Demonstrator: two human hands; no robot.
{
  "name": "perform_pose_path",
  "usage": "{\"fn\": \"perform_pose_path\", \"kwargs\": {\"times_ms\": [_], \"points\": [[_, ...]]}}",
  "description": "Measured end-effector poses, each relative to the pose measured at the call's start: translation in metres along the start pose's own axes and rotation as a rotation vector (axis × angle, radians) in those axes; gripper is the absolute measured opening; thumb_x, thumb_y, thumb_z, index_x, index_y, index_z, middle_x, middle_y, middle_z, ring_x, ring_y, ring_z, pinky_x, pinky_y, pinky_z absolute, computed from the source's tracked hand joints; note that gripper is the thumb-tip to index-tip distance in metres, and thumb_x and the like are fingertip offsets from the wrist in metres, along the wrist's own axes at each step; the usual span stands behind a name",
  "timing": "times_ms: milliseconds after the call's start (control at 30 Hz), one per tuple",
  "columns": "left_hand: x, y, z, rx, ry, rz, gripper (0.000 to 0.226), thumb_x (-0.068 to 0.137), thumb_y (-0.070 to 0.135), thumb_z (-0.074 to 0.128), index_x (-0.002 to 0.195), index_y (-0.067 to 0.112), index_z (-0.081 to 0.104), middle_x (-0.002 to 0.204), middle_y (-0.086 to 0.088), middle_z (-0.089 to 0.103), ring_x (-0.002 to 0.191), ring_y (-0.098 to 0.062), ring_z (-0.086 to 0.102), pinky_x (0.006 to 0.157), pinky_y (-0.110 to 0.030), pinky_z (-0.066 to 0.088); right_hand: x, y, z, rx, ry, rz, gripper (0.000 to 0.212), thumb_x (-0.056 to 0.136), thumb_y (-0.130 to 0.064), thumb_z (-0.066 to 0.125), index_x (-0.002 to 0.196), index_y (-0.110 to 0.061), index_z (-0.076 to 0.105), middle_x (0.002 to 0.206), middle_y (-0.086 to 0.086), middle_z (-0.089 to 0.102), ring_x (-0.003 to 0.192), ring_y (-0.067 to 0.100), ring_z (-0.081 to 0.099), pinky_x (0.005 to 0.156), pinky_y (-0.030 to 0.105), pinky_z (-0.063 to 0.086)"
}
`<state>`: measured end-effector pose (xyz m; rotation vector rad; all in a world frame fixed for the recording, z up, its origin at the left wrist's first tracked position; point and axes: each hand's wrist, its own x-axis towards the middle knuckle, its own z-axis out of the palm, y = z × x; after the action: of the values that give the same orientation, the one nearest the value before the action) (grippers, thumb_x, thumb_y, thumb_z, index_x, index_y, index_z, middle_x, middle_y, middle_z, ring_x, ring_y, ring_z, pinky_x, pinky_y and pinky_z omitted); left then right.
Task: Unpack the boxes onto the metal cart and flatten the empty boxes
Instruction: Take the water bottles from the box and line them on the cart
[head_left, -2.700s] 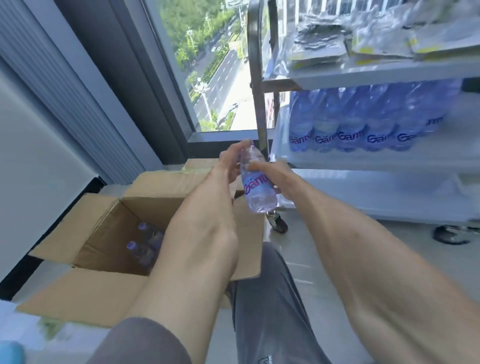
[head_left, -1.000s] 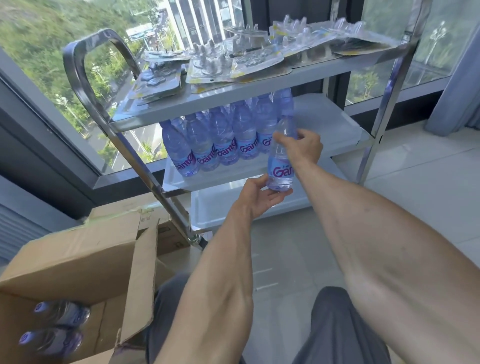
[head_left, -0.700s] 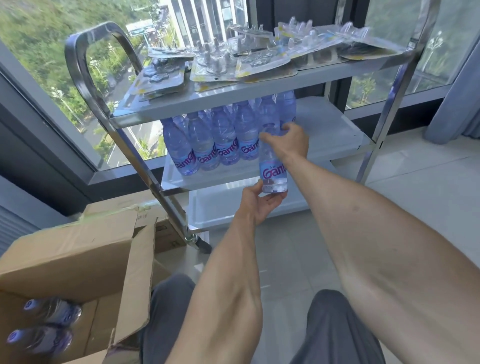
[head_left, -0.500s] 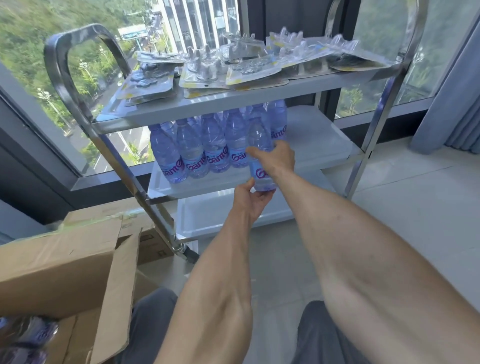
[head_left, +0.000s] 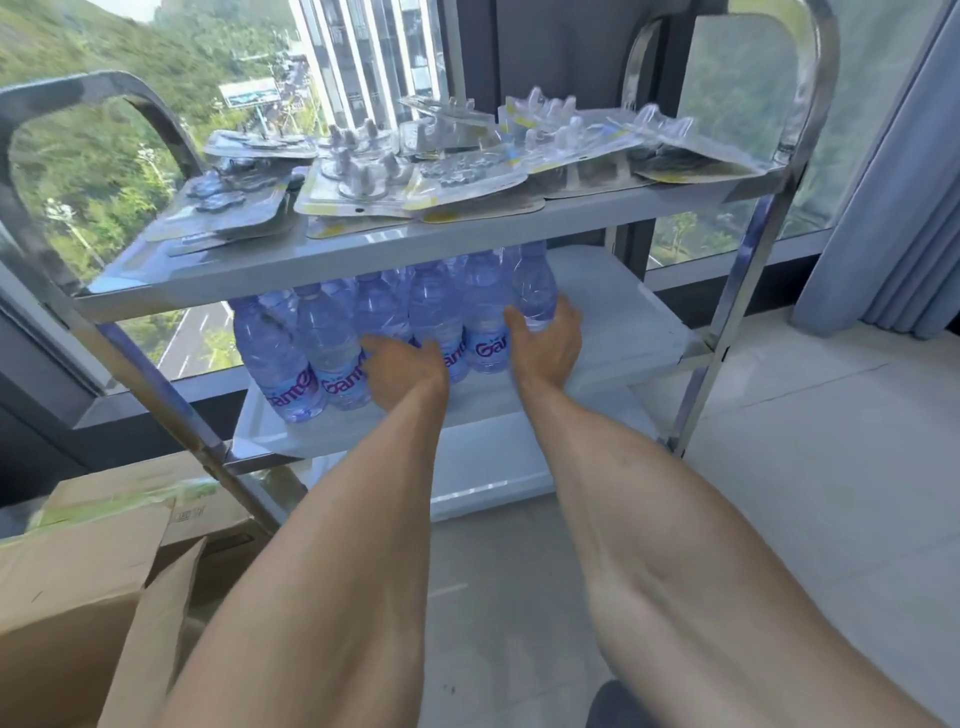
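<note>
One open cardboard box sits nearest, at the lower left on the floor, its flap standing up; what is inside cannot be seen from here. Beyond it both forearms reach out to the middle shelf of the metal cart. The left hand lies with relaxed fingers against the front of the row of water bottles, pressing rather than gripping. The right hand curls round the end bottle at the right of the row, thumb on the near side, fingers wrapping the far side.

The bottles stand upright and packed together on the left half of that shelf, labels facing out. They look full, so each one probably has real weight for its size. The thin clear plastic likely gives a little under a squeeze, and the smooth wall may be slippery. The best hold is probably round the labelled waist, where the film adds some grip. A push low on the body should slide a bottle without tipping it; a push near the cap could topple it into its neighbours.

Farther up, the top shelf carries flat blister packs, light and stiff by the look of them. Behind the cart is a window, with a curtain at the far right.
</note>
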<state>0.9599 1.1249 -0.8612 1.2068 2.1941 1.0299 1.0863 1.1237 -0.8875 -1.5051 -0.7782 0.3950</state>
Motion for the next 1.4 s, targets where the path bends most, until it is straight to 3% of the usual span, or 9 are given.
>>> {"fn": "perform_pose_path", "kwargs": {"times_ms": [100, 167, 300, 533, 600, 700, 767, 1000, 1400], "points": [[-0.004, 0.002, 0.012, -0.089, 0.012, -0.094, 0.092, 0.086, 0.039, 0.071, 0.152, 0.01, 0.013, 0.144, -0.021, 0.039, 0.123, -0.038, 0.053, 0.097, -0.044, 0.044, 0.0, 0.01, 0.007, -0.02, 0.033, 0.019, 0.075, 0.079, -0.04, 0.074, 0.143, -0.013, 0.046, 0.136, 0.011, 0.055, 0.121, 0.034, 0.049, 0.1, 0.041, 0.042], [-0.008, 0.0, 0.017, -0.091, 0.022, -0.126, 0.1, 0.085, 0.044, 0.073, 0.154, 0.008, 0.009, 0.146, -0.022, 0.034, 0.127, -0.037, 0.05, 0.101, -0.043, 0.042, 0.007, 0.01, 0.009, -0.063, 0.035, 0.0, 0.076, 0.082, -0.036, 0.074, 0.147, -0.013, 0.043, 0.134, 0.015, 0.055, 0.12, 0.034, 0.05, 0.099, 0.039, 0.041], [-0.008, -0.008, 0.033, -0.098, 0.038, -0.11, 0.1, 0.088, 0.047, 0.068, 0.154, 0.004, 0.006, 0.149, -0.023, 0.029, 0.13, -0.037, 0.047, 0.103, -0.042, 0.041, 0.035, 0.011, 0.001, -0.109, -0.013, -0.102, 0.06, 0.081, -0.033, 0.066, 0.137, -0.016, 0.052, 0.108, 0.016, 0.055, 0.101, 0.031, 0.055, 0.08, 0.032, 0.043], [-0.01, -0.02, 0.046, -0.102, 0.087, -0.055, 0.103, 0.089, 0.052, 0.065, 0.156, 0.004, 0.003, 0.156, -0.022, 0.02, 0.139, -0.036, 0.034, 0.11, -0.04, 0.033, 0.025, 0.026, -0.021, -0.156, -0.082, -0.225, 0.044, 0.073, -0.035, 0.076, 0.106, -0.013, 0.058, 0.104, 0.006, 0.055, 0.096, 0.017, 0.049, 0.075, 0.028, 0.041], [-0.014, -0.023, 0.049, -0.123, 0.096, -0.026, 0.108, 0.087, 0.053, 0.067, 0.156, 0.003, 0.002, 0.156, -0.023, 0.019, 0.141, -0.035, 0.031, 0.112, -0.037, 0.029, 0.019, 0.027, -0.024, -0.262, -0.069, -0.24, 0.047, 0.075, -0.031, 0.073, 0.115, -0.014, 0.056, 0.109, 0.007, 0.054, 0.102, 0.024, 0.051, 0.072, 0.029, 0.038], [-0.02, -0.025, 0.051, -0.118, 0.09, 0.012, 0.118, 0.08, 0.054, 0.074, 0.155, -0.001, 0.0, 0.158, -0.021, 0.017, 0.145, -0.031, 0.024, 0.115, -0.033, 0.023, 0.01, 0.033, -0.021, -0.508, -0.096, -0.221, 0.074, 0.083, -0.025, 0.068, 0.147, -0.014, 0.033, 0.125, 0.012, 0.048, 0.109, 0.031, 0.048, 0.074, 0.034, 0.037], [-0.02, -0.027, 0.053, -0.097, 0.076, 0.017, 0.121, 0.079, 0.053, 0.075, 0.155, -0.001, -0.002, 0.159, -0.021, 0.015, 0.146, -0.031, 0.021, 0.117, -0.034, 0.021, 0.01, 0.037, -0.018, -0.517, -0.109, -0.185, 0.08, 0.086, -0.022, 0.069, 0.152, -0.012, 0.024, 0.131, 0.014, 0.046, 0.111, 0.033, 0.048, 0.081, 0.037, 0.042], [-0.003, -0.045, 0.047, 0.07, 0.103, 0.017, 0.106, 0.085, 0.044, 0.073, 0.153, -0.002, 0.007, 0.147, -0.024, 0.037, 0.132, -0.038, 0.045, 0.105, -0.041, 0.038, 0.034, 0.046, 0.002, -0.402, -0.11, -0.122, 0.072, 0.082, -0.017, 0.075, 0.143, -0.009, 0.037, 0.126, 0.014, 0.051, 0.113, 0.032, 0.051, 0.087, 0.037, 0.044], [-0.005, -0.045, 0.057, 0.128, 0.149, 0.051, 0.111, 0.077, 0.053, 0.077, 0.153, 0.006, 0.013, 0.145, -0.02, 0.041, 0.13, -0.038, 0.047, 0.105, -0.042, 0.04, 0.048, 0.06, 0.008, -0.376, -0.165, -0.154, 0.081, 0.088, -0.026, 0.069, 0.154, -0.02, 0.023, 0.139, 0.007, 0.048, 0.124, 0.028, 0.046, 0.09, 0.042, 0.045]]}}
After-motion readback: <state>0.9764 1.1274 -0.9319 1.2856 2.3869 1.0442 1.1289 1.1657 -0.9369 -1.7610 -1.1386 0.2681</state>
